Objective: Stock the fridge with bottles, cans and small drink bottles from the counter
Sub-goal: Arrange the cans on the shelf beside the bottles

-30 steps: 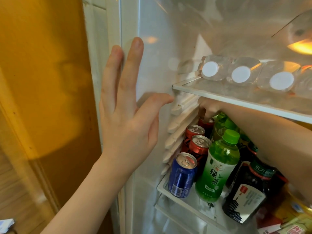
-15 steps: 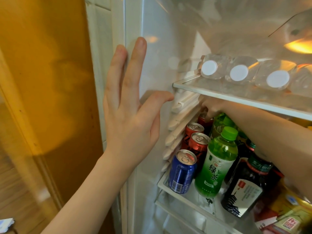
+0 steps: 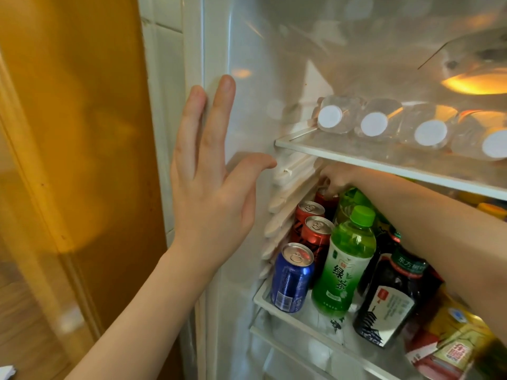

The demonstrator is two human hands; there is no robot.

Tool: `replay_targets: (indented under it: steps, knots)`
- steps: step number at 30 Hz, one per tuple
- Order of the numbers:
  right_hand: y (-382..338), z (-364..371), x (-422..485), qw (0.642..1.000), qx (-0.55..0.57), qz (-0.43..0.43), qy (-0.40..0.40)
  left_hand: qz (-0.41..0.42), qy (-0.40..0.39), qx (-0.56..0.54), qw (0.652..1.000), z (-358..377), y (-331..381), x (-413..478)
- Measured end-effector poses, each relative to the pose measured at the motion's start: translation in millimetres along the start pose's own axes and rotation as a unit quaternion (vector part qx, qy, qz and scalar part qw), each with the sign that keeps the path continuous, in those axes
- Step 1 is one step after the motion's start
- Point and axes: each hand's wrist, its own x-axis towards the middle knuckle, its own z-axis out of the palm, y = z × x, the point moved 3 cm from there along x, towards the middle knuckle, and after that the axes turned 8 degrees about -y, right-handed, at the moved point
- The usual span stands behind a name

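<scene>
Four clear bottles (image 3: 374, 124) with white caps lie on the upper shelf (image 3: 343, 156). Below are one blue can (image 3: 292, 278), two red cans (image 3: 315, 234) in plain sight, a third red can (image 3: 325, 200) gripped by the right hand (image 3: 337, 179), two green bottles (image 3: 345, 264) and one dark bottle (image 3: 392, 297) clearly seen. With the left hand (image 3: 211, 193), that makes two hands.

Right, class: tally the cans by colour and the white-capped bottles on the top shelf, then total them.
Red cans: 3 (one under the right hand)
Blue cans: 1
White-capped bottles: 4
Total: 8
</scene>
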Motion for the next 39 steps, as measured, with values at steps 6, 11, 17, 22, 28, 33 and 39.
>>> replay_targets:
  steps: [6,11,17,22,28,33,39]
  knots:
    - [-9,-2,-11,0.999,0.010,-0.012,0.030,0.005,-0.027,0.000,1.000,0,-1,-1]
    - [-23,1,-27,0.999,-0.007,-0.036,0.024,-0.012,-0.030,-0.006,0.999,-3,0,1]
    - [-30,9,-31,0.998,-0.050,-0.034,-0.034,-0.020,-0.036,-0.007,0.999,-3,1,1]
    - [-32,11,-25,0.998,-0.064,-0.022,-0.016,-0.014,-0.029,0.000,0.999,-3,1,1]
    - [-34,8,-19,0.998,-0.049,-0.047,-0.012,-0.014,-0.027,0.005,1.000,-1,0,1]
    - [-28,3,-19,0.993,-0.094,-0.061,-0.027,-0.016,-0.027,0.006,0.999,-1,-1,0]
    - [-14,6,-11,0.996,-0.076,-0.047,-0.030,-0.018,-0.026,0.005,0.999,0,0,1]
